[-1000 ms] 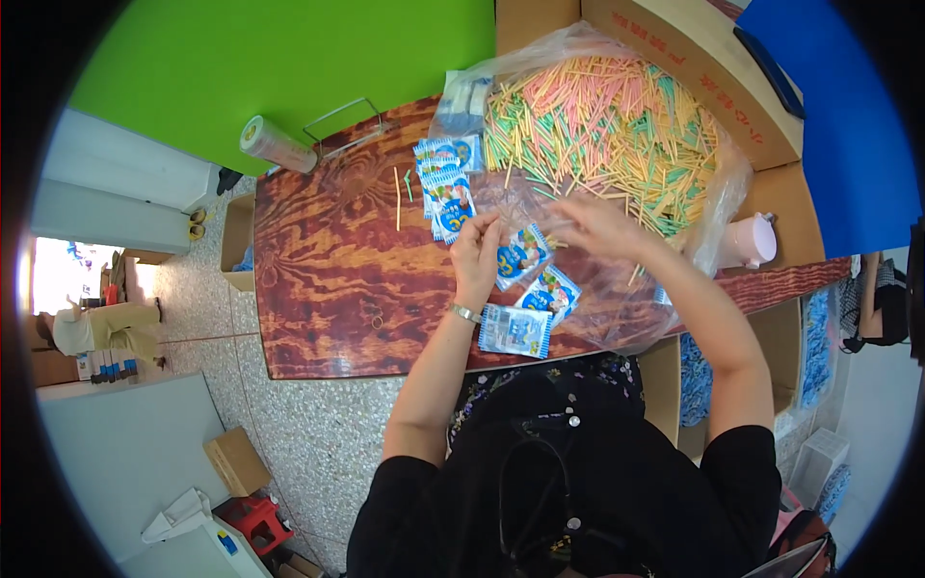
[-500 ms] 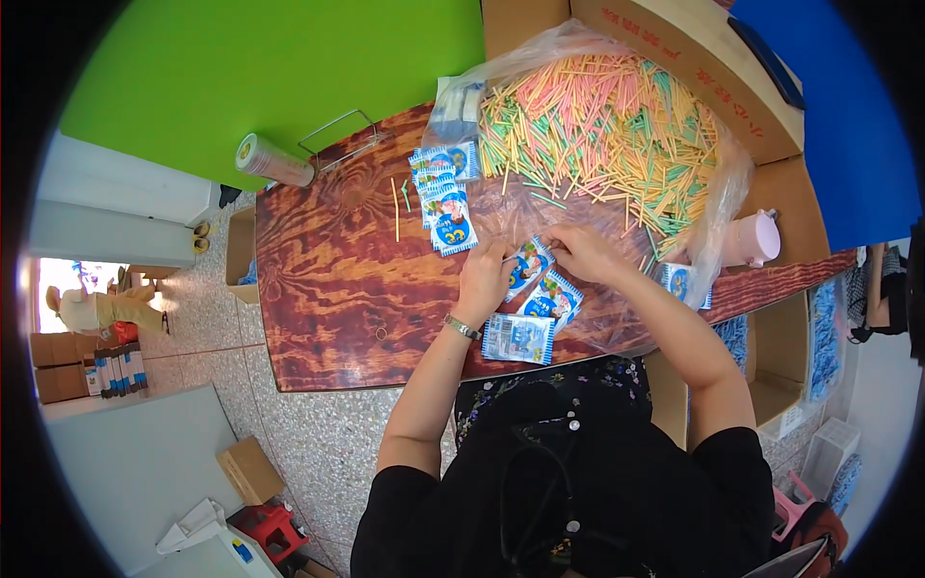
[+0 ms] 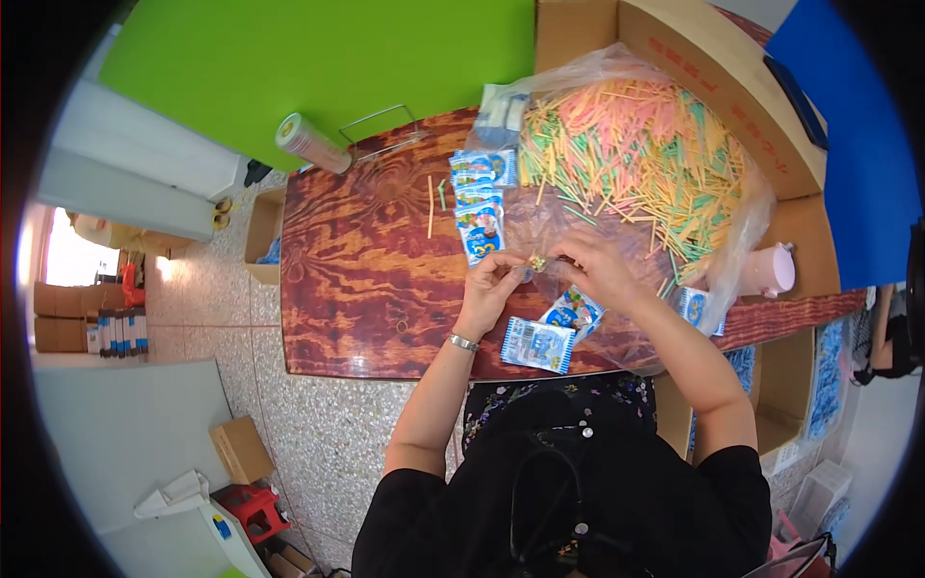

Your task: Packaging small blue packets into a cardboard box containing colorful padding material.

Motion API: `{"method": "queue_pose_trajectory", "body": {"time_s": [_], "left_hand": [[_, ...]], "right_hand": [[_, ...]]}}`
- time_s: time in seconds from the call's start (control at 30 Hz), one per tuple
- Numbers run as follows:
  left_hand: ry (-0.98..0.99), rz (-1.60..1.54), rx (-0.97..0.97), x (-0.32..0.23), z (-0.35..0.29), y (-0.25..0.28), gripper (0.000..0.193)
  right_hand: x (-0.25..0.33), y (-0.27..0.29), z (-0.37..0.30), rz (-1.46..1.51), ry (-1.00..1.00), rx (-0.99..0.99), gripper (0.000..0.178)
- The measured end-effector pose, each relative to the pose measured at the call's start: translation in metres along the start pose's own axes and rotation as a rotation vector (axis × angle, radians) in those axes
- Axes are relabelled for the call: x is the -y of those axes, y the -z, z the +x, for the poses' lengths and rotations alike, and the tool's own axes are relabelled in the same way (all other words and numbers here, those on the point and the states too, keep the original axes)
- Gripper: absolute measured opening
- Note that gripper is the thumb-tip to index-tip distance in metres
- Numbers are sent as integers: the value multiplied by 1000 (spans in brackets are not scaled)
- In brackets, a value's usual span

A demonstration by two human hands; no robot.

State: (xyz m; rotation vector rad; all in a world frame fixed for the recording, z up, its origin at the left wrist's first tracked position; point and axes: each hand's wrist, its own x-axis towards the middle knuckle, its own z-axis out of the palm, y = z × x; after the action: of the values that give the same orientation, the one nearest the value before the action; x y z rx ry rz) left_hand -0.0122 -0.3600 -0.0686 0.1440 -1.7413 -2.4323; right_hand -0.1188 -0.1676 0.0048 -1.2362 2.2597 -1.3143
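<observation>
My left hand [image 3: 491,291] is closed, thumb and fingers pinching the left side of a small packet [image 3: 537,263]. The packet is tilted up, so I see its end, where yellowish bits show. My right hand [image 3: 602,273] is closed at the packet's right side, its fingertips partly hiding it. Just below the hands lie a blue-and-white packet [image 3: 573,311] and a paler, see-through one [image 3: 537,345], partly overlapping. Beyond my left hand is a row of overlapping blue-and-white packets [image 3: 481,223]. Past my right hand, many pink, yellow and green thin sticks [image 3: 636,154] are heaped on clear plastic.
A cardboard box [image 3: 708,72] walls the heap's far and right sides. A pink mug [image 3: 768,270] stands at right, near another packet [image 3: 694,306]. Some loose sticks [image 3: 431,207], a stack of cups [image 3: 313,143] and a wire rack [image 3: 385,132] are on the wooden table [image 3: 356,279].
The packet between my hands has been tipped from lying face up to end up, and both hands have shifted slightly with it. The whole view has moved, so the table appears further right.
</observation>
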Motion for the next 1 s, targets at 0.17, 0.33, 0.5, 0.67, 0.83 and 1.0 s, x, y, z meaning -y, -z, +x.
{"method": "queue_pose_trajectory", "body": {"time_s": [0.17,0.33,0.5,0.67,0.83,1.0], "left_hand": [[-123,389,-352,1,-10,34,43],[70,693,-412,2,11,51,81],[-233,983,-451,13,48,51,82],[-273,1236,-515,11,72,45,82],[-269,1010,-512,16,71,38,81],[-392,1166,-477,10,57,36,70]], "right_hand": [[4,-35,40,-15,37,-35,17],[-39,-79,81,-82,-92,-110,24],[-51,-72,98,-47,25,-195,26],[-29,4,26,-324,-158,41,26],[-17,-2,-56,-443,-378,221,28],[-39,-24,-74,-357,-320,76,26]]}}
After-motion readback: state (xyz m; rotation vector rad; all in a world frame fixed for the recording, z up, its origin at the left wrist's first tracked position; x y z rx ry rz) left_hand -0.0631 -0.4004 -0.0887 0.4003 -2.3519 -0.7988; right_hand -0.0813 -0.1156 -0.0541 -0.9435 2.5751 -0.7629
